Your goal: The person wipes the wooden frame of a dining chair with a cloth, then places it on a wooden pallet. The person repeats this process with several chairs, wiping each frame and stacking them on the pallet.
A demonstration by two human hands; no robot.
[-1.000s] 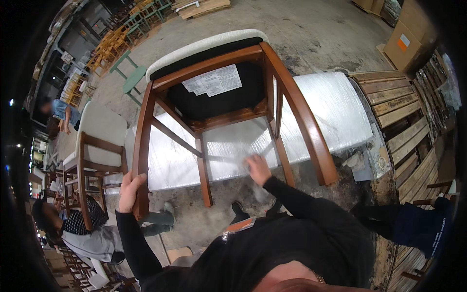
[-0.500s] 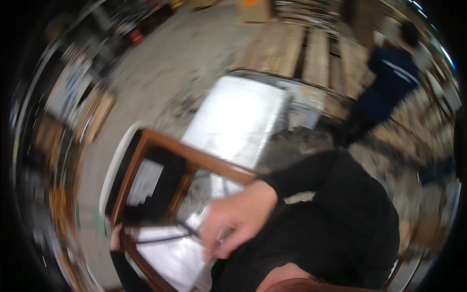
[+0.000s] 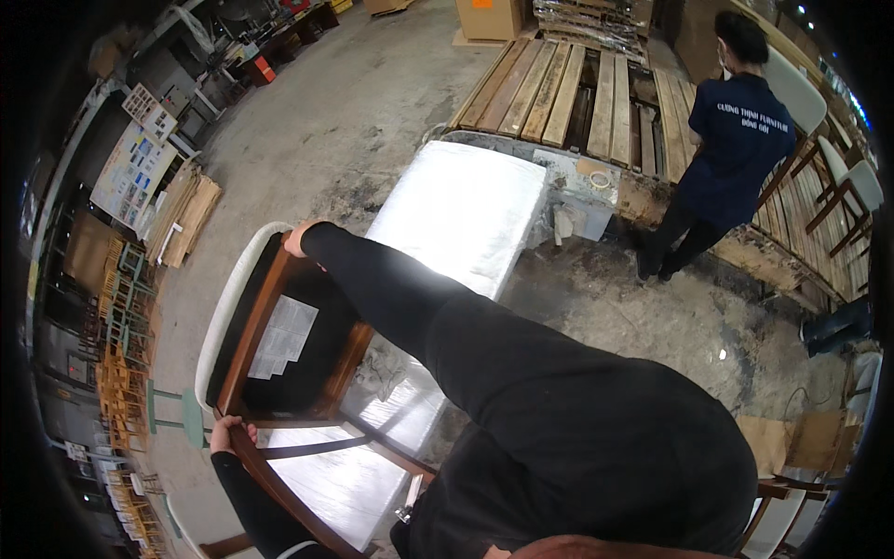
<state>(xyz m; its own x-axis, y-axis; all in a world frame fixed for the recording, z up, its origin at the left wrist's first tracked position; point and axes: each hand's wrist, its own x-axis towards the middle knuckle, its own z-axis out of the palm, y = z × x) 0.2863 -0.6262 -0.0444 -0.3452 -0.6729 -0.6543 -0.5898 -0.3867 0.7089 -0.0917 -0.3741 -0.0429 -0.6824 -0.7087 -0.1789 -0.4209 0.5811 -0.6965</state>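
Note:
A tilted wooden chair (image 3: 270, 312) shows its black underside, with white paper labels (image 3: 282, 337) on it. Its white padded seat edge (image 3: 222, 317) lies along the left. My left hand (image 3: 235, 433) grips the brown frame at the near corner, fingers wrapped round the wood. Stretched across the chair, my right arm ends in my right hand (image 3: 295, 239), closed on the far end of the frame; part of its fingers is hidden. A dark strap (image 3: 317, 448) runs across the frame's opening. By my chest is a small tool with a pale handle and metal end (image 3: 408, 498).
A bench covered in shiny white wrap (image 3: 466, 196) stands beneath and beyond the chair. Wooden pallets (image 3: 568, 93) lie behind it. At the right, a person in dark blue (image 3: 740, 140) stands near white-seated chairs (image 3: 847, 177). Stacked chairs (image 3: 121, 363) and a green stool (image 3: 172, 410) are left.
My right hand has moved from the middle of the chair, near the strap, out to the far end of the frame. The left hand keeps its hold.

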